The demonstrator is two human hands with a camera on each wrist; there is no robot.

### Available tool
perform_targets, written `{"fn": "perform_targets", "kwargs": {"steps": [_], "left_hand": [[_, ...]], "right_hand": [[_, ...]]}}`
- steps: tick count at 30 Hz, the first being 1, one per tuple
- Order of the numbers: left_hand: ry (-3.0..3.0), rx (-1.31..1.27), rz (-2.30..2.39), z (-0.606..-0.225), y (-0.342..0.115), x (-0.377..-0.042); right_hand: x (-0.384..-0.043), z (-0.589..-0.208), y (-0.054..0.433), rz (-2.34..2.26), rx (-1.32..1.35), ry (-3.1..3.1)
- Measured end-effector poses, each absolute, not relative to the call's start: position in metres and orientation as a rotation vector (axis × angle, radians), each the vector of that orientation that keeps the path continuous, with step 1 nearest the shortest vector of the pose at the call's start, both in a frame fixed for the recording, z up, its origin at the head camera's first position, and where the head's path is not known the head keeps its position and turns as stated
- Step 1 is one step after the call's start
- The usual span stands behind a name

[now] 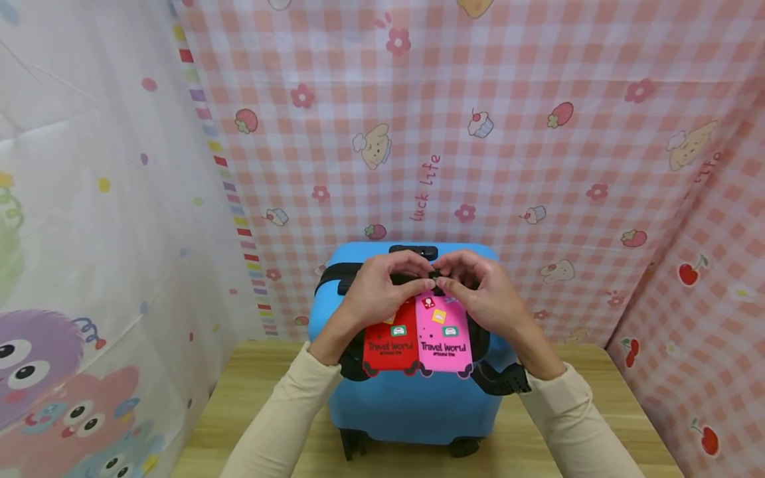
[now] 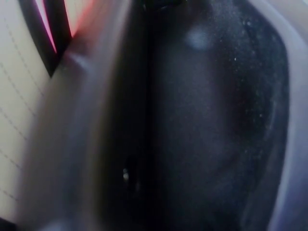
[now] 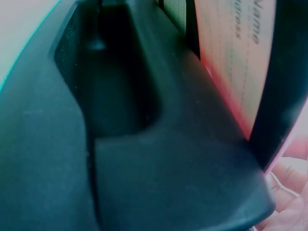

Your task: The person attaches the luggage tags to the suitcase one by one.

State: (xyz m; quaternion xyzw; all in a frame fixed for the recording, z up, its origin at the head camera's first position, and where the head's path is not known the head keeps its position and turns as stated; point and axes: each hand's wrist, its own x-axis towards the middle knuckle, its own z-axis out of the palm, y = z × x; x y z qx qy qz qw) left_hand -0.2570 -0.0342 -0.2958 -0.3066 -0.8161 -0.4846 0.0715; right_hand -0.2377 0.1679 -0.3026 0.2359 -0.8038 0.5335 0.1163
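Note:
A red luggage tag [image 1: 390,358] and a pink luggage tag [image 1: 445,358] hang side by side against the top of a blue suitcase [image 1: 412,411], printed fronts showing. Just above them, my left hand [image 1: 382,285] and right hand [image 1: 487,295] meet, thumbs and index fingertips pinching the small black strap [image 1: 438,287] of the tags. The fingers partly hide this strap. In the right wrist view, the back of a tag [image 3: 240,48] carries a label with name and address lines, beside the dark handle area [image 3: 183,168]. The left wrist view is mostly filled by a dark recess [image 2: 192,120].
The suitcase stands on a wooden table [image 1: 263,392], its black wheels [image 1: 464,446] at the near side. A black band [image 1: 340,273] crosses its upper left. Behind hangs a pink checked cloth [image 1: 418,119], with a white patterned cloth [image 1: 119,199] on the left.

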Motion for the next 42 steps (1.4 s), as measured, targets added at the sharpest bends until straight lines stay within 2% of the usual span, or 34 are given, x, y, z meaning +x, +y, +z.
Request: {"fn": "perform_targets", "kwargs": {"steps": [22,30,42], "left_hand": [[-2.4,-0.921,-1.487,-0.296,-0.036,-0.255],[-2.343,-0.928,-1.202,-0.292,-0.038,-0.253],[-2.303,-0.809,-1.003,-0.299,-0.092,-0.245]], "right_hand": [[-0.239,-0.306,0.165,1.562,0.748,-2.26],[-0.241,-0.303,0.169,1.551,0.711,-2.263],[-0.222,-0.301,0.195,1.372,0.574,-2.272]]}}
